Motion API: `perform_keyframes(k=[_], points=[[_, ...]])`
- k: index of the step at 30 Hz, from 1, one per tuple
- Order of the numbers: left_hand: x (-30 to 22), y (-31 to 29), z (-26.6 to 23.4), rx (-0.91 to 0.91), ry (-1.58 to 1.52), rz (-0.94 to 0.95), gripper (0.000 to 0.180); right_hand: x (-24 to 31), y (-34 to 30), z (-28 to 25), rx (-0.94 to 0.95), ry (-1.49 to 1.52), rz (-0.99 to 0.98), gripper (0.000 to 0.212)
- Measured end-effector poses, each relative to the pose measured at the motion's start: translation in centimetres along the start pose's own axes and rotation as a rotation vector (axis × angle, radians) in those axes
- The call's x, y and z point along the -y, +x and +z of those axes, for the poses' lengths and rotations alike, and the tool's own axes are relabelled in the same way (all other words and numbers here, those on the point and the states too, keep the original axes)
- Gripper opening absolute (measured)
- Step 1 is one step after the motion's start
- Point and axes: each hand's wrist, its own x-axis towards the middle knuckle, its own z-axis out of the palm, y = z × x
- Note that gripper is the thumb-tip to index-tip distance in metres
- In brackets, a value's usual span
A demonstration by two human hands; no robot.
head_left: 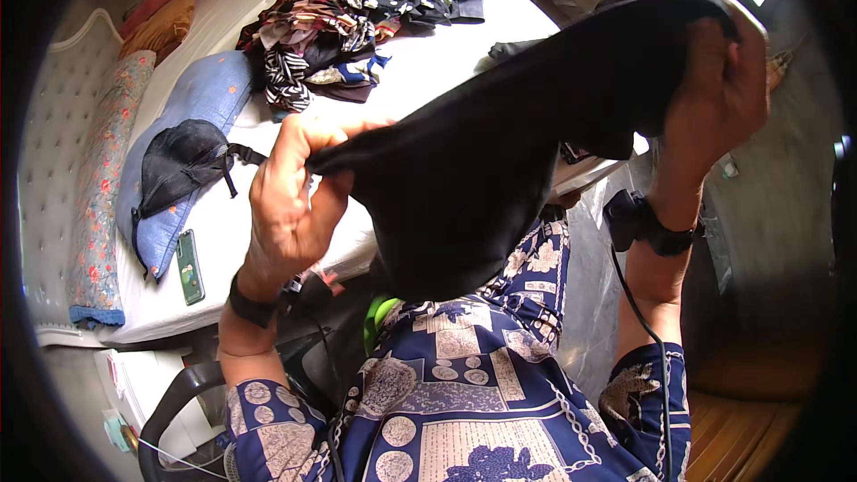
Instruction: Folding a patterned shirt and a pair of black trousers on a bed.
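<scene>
A black cloth garment (pixel 464 170) is stretched between my two hands in front of me, its kind not plain from its shape. My left hand (pixel 299 192) pinches a narrow gathered end of it. Higher up on the other side, my right hand (pixel 728 89) grips the upper right end, with fingers curled over the fabric. The middle of the cloth sags down over my lap and hides part of the bed edge.
A heap of patterned clothes (pixel 312 31) lies on the white-sheeted bed (pixel 428 62). A blue pillow (pixel 214 89) carries a black strapped fabric item (pixel 183 165). Near the bed's edge lies a green phone (pixel 189 268). A floral bolster (pixel 107 187) lines the tufted headboard (pixel 58 125).
</scene>
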Motion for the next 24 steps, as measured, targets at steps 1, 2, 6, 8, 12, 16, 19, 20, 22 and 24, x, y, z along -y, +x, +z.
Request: perform_keyframes(k=[1,2,6,8,12,16,19,20,22,24], points=[[0.6,-0.6,0.2,-0.044,-0.113,-0.006,0.023,0.3,0.7,0.0,-0.083,-0.083,0.004,0.02],[0.8,-0.9,0.2,-0.089,-0.225,-0.012,0.023,0.6,1.3,0.1,-0.166,-0.164,0.008,0.021],[-0.3,0.1,2.1,-0.344,-0.248,-0.013,0.023,2.0,3.0,1.6,-0.211,-0.058,-0.07,0.022],[-0.8,0.4,2.7,-0.357,-0.348,-0.02,0.036,1.8,3.6,1.4,-0.223,-0.074,-0.088,0.022],[0.2,-0.9,3.3,0.042,0.025,0.273,0.116,1.3,4.3,0.2,-0.235,-0.123,-0.117,0.022],[3.7,-7.4,7.8,-0.023,-0.093,0.002,0.043,1.7,4.0,1.9,-0.203,-0.107,-0.131,0.022],[4.4,-7.2,7.9,-0.194,-0.007,0.042,0.025,1.3,4.7,1.2,-0.195,-0.151,-0.146,0.022],[4.3,-6.0,7.5,-0.308,0.018,0.083,0.021,0.9,5.0,0.7,-0.189,-0.183,-0.158,0.022],[2.7,-6.9,4.4,-0.307,0.255,-0.287,0.016,-0.1,4.8,1.4,-0.155,-0.184,-0.15,0.022],[1.9,-5.0,3.9,-0.53,0.101,-0.174,0.02,-0.8,5.8,0.0,-0.114,-0.295,-0.181,0.022]])
